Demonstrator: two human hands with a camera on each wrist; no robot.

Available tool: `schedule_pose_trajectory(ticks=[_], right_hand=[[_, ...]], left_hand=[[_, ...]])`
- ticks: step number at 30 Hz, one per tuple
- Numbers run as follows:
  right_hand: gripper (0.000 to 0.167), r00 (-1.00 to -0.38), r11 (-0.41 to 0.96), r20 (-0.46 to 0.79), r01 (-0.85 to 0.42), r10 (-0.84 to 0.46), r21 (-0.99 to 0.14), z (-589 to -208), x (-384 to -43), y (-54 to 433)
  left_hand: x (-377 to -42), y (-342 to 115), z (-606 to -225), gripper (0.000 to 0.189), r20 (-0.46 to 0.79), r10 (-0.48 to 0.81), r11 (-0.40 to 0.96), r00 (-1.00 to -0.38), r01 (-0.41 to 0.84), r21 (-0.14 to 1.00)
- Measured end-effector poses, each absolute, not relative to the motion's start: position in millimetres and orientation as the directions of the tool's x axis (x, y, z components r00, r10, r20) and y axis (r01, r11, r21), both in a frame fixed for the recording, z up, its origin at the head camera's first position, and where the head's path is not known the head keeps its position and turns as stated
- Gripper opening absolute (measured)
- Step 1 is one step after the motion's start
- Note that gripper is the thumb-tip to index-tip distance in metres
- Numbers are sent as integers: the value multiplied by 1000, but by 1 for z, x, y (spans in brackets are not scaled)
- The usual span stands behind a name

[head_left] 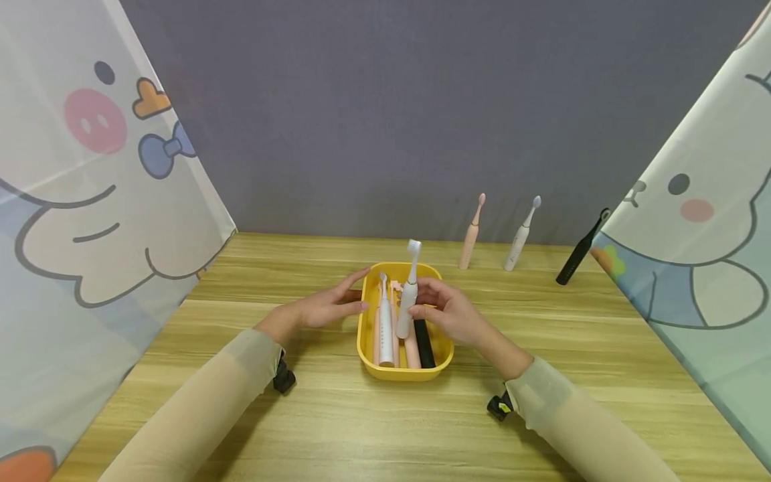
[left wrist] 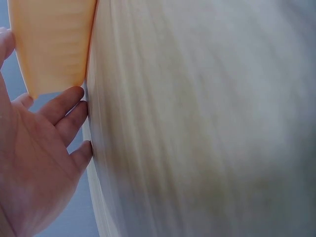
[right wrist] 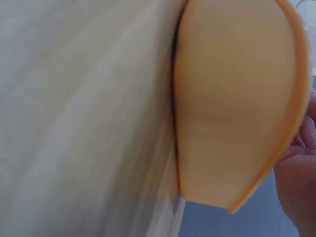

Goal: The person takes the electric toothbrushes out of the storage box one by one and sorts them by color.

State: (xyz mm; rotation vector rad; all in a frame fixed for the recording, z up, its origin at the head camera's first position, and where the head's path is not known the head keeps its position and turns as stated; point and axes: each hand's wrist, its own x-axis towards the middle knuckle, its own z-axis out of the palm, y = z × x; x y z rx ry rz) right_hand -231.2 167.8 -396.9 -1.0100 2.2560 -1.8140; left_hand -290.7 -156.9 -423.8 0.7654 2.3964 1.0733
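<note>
My right hand [head_left: 448, 309] pinches a white electric toothbrush [head_left: 408, 301] by its handle over the yellow basket [head_left: 364, 348], brush head up. At the basket's left side my left hand [head_left: 328, 304] rests with fingers extended along the wall; the left wrist view shows its fingertips at the base of the yellow wall [left wrist: 54, 49]. Inside the basket lie another white electric toothbrush [head_left: 385, 335], pink toothbrushes [head_left: 412, 348] and a black one [head_left: 424, 345]. In the right wrist view the basket's outer wall [right wrist: 237, 98] hides most of the right hand [right wrist: 298, 168].
Behind the basket to the right, a pink toothbrush [head_left: 471, 237], a white toothbrush [head_left: 521, 237] and a black toothbrush [head_left: 581, 251] stand upright on the wooden table [head_left: 325, 428]. A grey partition [head_left: 385, 120] rises at the back, with printed cloths [head_left: 66, 221] at both sides.
</note>
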Motion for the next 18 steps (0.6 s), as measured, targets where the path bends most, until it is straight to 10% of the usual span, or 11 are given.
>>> schedule_pose_trajectory(ticks=[18], right_hand=[[45,-785,4,459,-506,-415,-862,-366,-239,213]], left_hand=[[-292,-157,-425,86,-126,651,514,-748,312,799]])
